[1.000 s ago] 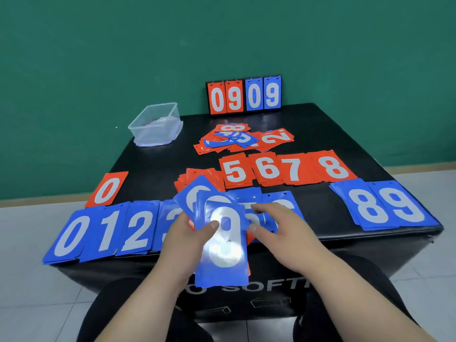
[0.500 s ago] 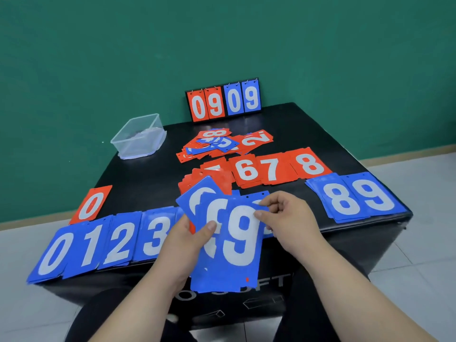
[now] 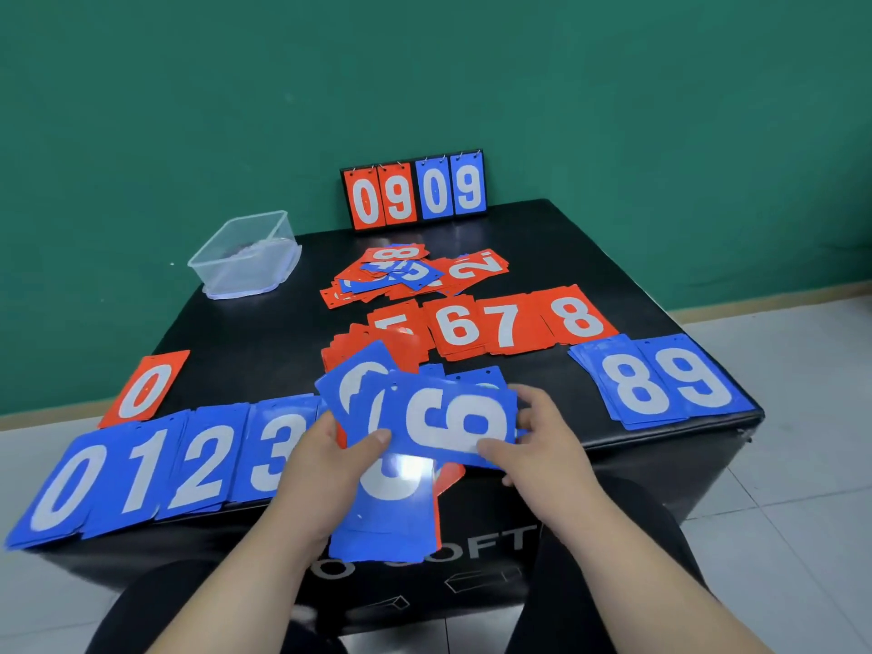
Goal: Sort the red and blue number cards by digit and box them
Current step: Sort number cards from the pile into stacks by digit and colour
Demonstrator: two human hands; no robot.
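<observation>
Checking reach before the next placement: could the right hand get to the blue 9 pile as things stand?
Probably yes. Between the right hand, which pinches a blue card, and the blue 9 pile lie only bare table and the flat blue 8 pile.

The scoreboard (image 3: 414,191) reads 0 9 in red, 0 9 in blue. Just in front of it, a messy pile (image 3: 410,276) shows 8 and 2. Nearer, red cards (image 3: 514,323) read 6, 7, 8. To its front right, blue piles (image 3: 660,384) read 8, 9. Front left, blue cards (image 3: 155,469) read 0, 1, 2, 3; a red card (image 3: 144,389), 0. The black table side (image 3: 495,545) says "OFT".
</observation>
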